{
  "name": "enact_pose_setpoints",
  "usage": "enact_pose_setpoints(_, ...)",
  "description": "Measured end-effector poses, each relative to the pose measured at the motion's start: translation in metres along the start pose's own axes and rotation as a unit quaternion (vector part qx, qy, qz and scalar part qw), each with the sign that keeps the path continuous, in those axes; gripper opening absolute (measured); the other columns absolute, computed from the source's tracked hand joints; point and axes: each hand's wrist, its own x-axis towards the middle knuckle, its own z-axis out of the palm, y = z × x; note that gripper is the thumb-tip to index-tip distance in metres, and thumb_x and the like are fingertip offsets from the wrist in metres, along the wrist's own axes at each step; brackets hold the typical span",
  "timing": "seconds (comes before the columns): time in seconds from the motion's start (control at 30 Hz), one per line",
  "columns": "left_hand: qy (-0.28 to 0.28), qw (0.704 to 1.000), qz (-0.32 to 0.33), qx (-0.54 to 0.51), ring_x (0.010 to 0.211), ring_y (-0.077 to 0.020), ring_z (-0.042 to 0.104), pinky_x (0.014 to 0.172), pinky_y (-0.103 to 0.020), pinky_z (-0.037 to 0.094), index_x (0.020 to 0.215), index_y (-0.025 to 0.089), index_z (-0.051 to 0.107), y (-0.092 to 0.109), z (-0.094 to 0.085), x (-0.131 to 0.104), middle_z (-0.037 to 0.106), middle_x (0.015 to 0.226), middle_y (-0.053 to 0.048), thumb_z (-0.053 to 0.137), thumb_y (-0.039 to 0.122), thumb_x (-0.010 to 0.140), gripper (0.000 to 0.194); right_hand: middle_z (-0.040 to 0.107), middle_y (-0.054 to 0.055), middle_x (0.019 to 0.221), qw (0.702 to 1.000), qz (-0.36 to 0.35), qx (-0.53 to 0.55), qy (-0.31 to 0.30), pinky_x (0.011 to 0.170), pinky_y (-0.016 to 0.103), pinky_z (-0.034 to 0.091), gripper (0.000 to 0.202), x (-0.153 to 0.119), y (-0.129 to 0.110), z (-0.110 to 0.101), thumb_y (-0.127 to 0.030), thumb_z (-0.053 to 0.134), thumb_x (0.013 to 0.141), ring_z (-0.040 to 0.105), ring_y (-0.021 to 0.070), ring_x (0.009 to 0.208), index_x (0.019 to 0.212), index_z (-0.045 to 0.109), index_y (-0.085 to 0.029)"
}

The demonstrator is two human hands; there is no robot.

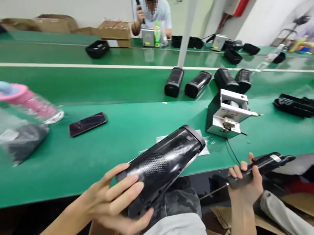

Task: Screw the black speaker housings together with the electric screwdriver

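Observation:
My left hand (pixel 115 200) grips the lower left end of a black glossy housing (pixel 165 162) with perforated grille patches. The housing is tilted, its far end up to the right over the bench edge. In my right hand (pixel 246 181) is a black electric screwdriver (pixel 265 163), its thin bit pointing left, apart from the housing. Behind the housing lies a flat clear plastic bag (pixel 205 149), partly hidden. A metal screw feeder box (pixel 228 114) stands tilted on the bench beyond my right hand.
On the green bench (pixel 129 124) lie a phone (pixel 87 124), a pink-lidded bottle (pixel 29 100) and a bag of dark parts (pixel 26 141). Several black housings (pixel 198 83) stand behind the feeder. Black parts (pixel 301 105) lie right. A person (pixel 158 14) sits across.

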Motion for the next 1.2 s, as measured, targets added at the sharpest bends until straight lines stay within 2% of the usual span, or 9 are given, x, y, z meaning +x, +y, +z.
enact_pose_setpoints(0.17,-0.169,0.972,0.101,-0.129,0.1,-0.0174,0.08,0.121,-0.044,0.064,0.116,0.057,0.078,-0.077,0.074,0.093,0.076,0.105,0.007,0.097,0.033,0.08,0.047,0.04,-0.007,0.074,0.997,-0.02,-0.012,0.069,0.045,0.031,0.033,0.055,-0.004,-0.028,-0.017,-0.051,0.09,0.069,0.025,0.0105,0.051,0.118,0.082,-0.03)
enact_pose_setpoints(0.37,-0.23,0.95,0.021,-0.211,0.101,-0.0151,0.082,0.119,-0.04,0.063,0.102,0.056,0.082,-0.114,0.099,0.105,0.077,0.1,0.008,0.102,0.029,0.077,0.043,0.038,-0.008,0.077,0.996,-0.001,-0.028,0.089,0.046,0.025,0.035,0.055,0.0,-0.023,-0.022,-0.053,0.092,0.073,0.026,0.0094,0.053,0.121,0.081,-0.03)
enact_pose_setpoints(0.5,-0.231,0.932,-0.011,-0.279,0.105,-0.0122,0.084,0.112,-0.026,0.065,0.107,0.059,0.082,-0.106,0.081,0.098,0.082,0.112,0.01,0.104,0.027,0.077,0.05,0.036,-0.009,0.077,0.997,0.024,-0.023,0.07,0.046,0.022,0.038,0.063,0.01,-0.019,-0.014,-0.052,0.098,0.066,0.024,0.0091,0.054,0.121,0.08,-0.027)
enact_pose_setpoints(0.67,-0.191,0.962,-0.008,-0.195,0.12,-0.0285,0.083,0.125,-0.051,0.059,0.138,0.043,0.076,-0.056,0.059,0.104,0.084,0.124,-0.004,0.097,0.046,0.089,0.054,0.037,-0.009,0.075,0.998,0.025,-0.037,0.046,0.047,0.022,0.037,0.064,0.026,-0.012,0.006,-0.053,0.099,0.062,0.021,0.0094,0.055,0.117,0.08,-0.027)
enact_pose_setpoints(0.83,-0.212,0.959,-0.117,-0.15,0.141,-0.043,0.072,0.117,-0.056,0.063,0.168,0.032,0.053,-0.031,0.089,0.164,0.067,0.159,-0.018,0.092,0.062,0.091,0.092,0.035,-0.009,0.074,0.996,-0.035,-0.074,0.029,0.043,0.028,0.025,0.067,0.031,-0.034,0.03,-0.058,0.098,0.068,0.019,0.0092,0.052,0.126,0.081,-0.03)
enact_pose_setpoints(0.93,-0.346,0.9,-0.181,-0.195,0.124,-0.0425,0.081,0.101,-0.049,0.068,0.171,0.032,0.05,-0.047,0.128,0.215,0.074,0.149,-0.017,0.091,0.076,0.084,0.105,0.028,-0.01,0.072,0.991,-0.093,-0.09,0.019,0.038,0.032,0.02,0.075,0.031,-0.062,0.047,-0.062,0.103,0.062,0.014,0.0089,0.048,0.128,0.081,-0.035)
enact_pose_setpoints(1.03,-0.545,0.784,-0.233,-0.185,0.123,-0.0438,0.079,0.097,-0.048,0.065,0.178,0.033,0.036,-0.064,0.15,0.251,0.075,0.149,-0.017,0.084,0.082,0.084,0.117,0.024,-0.01,0.068,0.982,-0.157,-0.103,0.034,0.034,0.034,0.019,0.065,0.033,-0.089,0.06,-0.06,0.098,0.063,0.013,0.0105,0.043,0.124,0.081,-0.044)
enact_pose_setpoints(1.1,-0.601,0.731,-0.264,-0.185,0.131,-0.0458,0.074,0.1,-0.05,0.064,0.183,0.037,0.023,-0.068,0.15,0.261,0.07,0.157,-0.016,0.079,0.083,0.085,0.122,0.025,-0.01,0.065,0.974,-0.189,-0.119,0.036,0.032,0.035,0.019,0.057,0.037,-0.104,0.063,-0.058,0.095,0.067,0.012,0.0109,0.039,0.121,0.082,-0.047)
enact_pose_setpoints(1.2,-0.624,0.703,-0.282,-0.193,0.144,-0.0465,0.066,0.109,-0.053,0.06,0.184,0.042,0.014,-0.068,0.143,0.261,0.062,0.168,-0.014,0.079,0.079,0.086,0.123,0.034,-0.012,0.061,0.96,-0.24,-0.145,-0.01,0.028,0.033,0.024,0.058,0.056,-0.122,0.066,-0.059,0.102,0.066,0.019,0.0106,0.032,0.118,0.081,-0.048)
